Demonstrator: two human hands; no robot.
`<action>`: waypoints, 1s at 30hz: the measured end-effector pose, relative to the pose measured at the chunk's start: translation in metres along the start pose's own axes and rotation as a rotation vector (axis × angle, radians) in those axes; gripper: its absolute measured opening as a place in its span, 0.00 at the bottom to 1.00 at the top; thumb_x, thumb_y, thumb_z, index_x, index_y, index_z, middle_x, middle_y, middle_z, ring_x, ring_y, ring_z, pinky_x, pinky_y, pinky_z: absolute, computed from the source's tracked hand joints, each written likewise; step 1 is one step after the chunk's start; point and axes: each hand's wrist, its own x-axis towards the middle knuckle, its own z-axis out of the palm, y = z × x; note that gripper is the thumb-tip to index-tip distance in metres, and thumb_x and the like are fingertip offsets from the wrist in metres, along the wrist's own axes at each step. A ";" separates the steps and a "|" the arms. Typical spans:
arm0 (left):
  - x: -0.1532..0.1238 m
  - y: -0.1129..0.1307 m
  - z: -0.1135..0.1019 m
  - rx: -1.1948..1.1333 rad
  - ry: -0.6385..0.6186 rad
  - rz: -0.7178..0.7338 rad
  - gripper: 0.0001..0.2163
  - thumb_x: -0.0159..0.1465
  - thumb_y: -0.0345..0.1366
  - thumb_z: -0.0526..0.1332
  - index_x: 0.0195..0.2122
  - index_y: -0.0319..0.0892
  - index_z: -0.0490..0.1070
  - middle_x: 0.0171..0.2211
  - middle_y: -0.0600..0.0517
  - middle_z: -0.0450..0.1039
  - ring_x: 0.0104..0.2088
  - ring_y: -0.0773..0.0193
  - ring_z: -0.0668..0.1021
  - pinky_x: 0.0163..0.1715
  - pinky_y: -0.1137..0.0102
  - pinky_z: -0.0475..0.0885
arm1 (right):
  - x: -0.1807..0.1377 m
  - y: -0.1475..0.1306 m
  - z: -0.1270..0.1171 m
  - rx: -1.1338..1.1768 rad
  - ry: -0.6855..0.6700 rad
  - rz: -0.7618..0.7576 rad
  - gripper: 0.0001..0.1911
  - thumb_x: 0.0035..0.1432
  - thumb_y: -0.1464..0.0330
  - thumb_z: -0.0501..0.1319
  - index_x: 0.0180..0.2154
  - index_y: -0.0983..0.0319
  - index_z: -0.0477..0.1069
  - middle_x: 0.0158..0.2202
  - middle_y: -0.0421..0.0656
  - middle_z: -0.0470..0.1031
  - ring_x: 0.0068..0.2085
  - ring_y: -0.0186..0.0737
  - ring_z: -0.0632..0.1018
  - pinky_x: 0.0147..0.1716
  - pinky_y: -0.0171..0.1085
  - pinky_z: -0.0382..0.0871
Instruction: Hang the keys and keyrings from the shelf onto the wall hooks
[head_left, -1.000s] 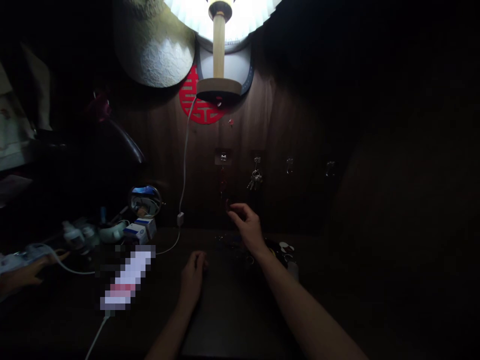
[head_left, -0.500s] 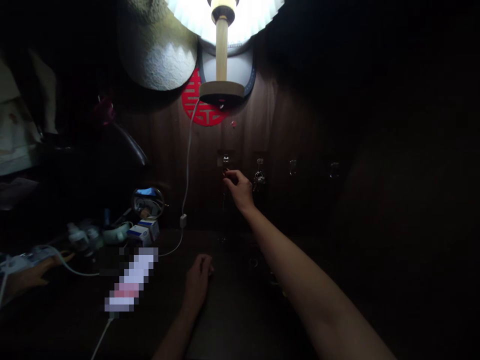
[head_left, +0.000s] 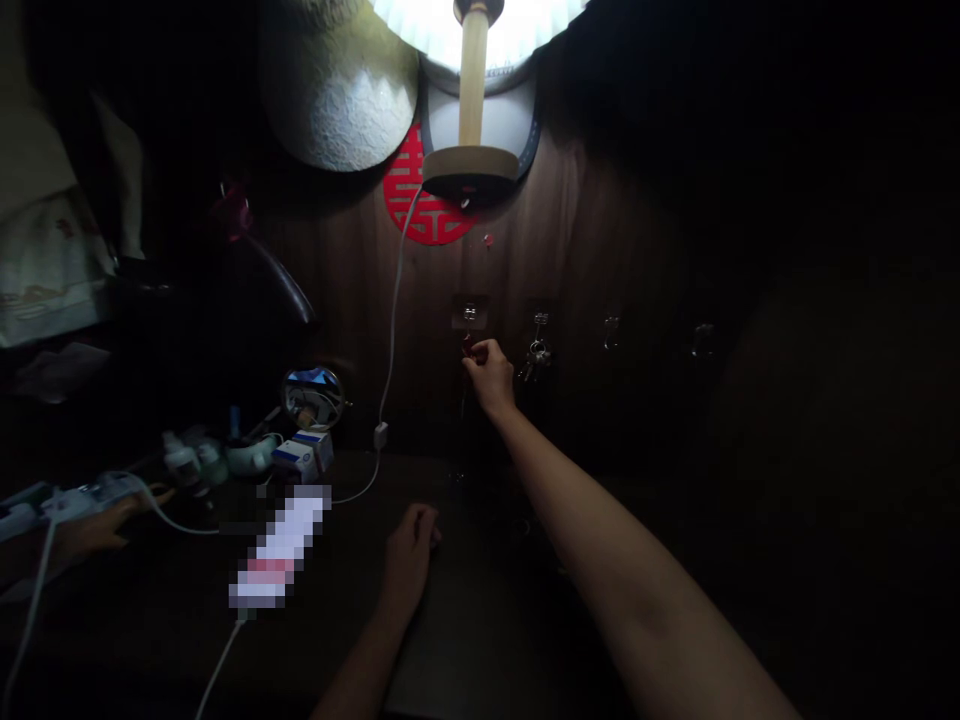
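Observation:
At the wall hook (head_left: 470, 313) furthest left in the row, my right hand (head_left: 493, 380) is closed in a pinch. Thumb and forefinger grip a small dark red hanging thing (head_left: 468, 345) just under that hook; its kind is too dim to make out. A thin strand seems to dangle below the fingers. Beside this hand, a bunch of keys (head_left: 537, 362) hangs from the second hook (head_left: 541, 319). My left hand (head_left: 411, 545) rests on the dark tabletop (head_left: 465, 640) with its fingers curled in, and nothing shows in them.
A lit lamp (head_left: 472, 80) stands out from the wall above, its white cord (head_left: 393, 330) running down to the table. Left on the table are a phone (head_left: 281, 545), small boxes (head_left: 304, 455), a round mirror (head_left: 313, 397) and bottles (head_left: 182, 460). Two more hooks (head_left: 611, 332) are at right.
The view has shifted, so everything sits further right in it. My right hand is slightly lower relative to the hook, and more of the dark red thing shows. My left hand stays on the table.

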 end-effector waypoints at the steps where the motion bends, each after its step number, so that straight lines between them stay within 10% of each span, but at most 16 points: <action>1: 0.000 0.000 0.000 -0.001 0.001 0.003 0.16 0.60 0.50 0.49 0.29 0.44 0.67 0.21 0.56 0.68 0.25 0.65 0.72 0.29 0.71 0.65 | -0.003 0.002 0.000 0.000 -0.003 0.005 0.06 0.47 0.72 0.60 0.30 0.58 0.64 0.28 0.36 0.72 0.30 0.37 0.74 0.33 0.35 0.65; 18: -0.003 0.002 -0.002 0.073 0.004 0.022 0.16 0.61 0.50 0.48 0.28 0.44 0.66 0.21 0.56 0.68 0.26 0.64 0.73 0.29 0.72 0.65 | -0.085 0.046 -0.013 0.151 -0.147 0.165 0.20 0.49 0.70 0.59 0.46 0.59 0.63 0.34 0.40 0.74 0.32 0.36 0.76 0.35 0.37 0.70; 30: -0.003 0.006 -0.002 0.094 0.000 0.026 0.16 0.60 0.49 0.48 0.28 0.45 0.68 0.20 0.56 0.68 0.25 0.64 0.73 0.30 0.70 0.66 | -0.165 0.081 -0.065 0.095 -0.360 0.136 0.15 0.50 0.72 0.55 0.42 0.59 0.68 0.37 0.41 0.76 0.39 0.39 0.77 0.41 0.40 0.70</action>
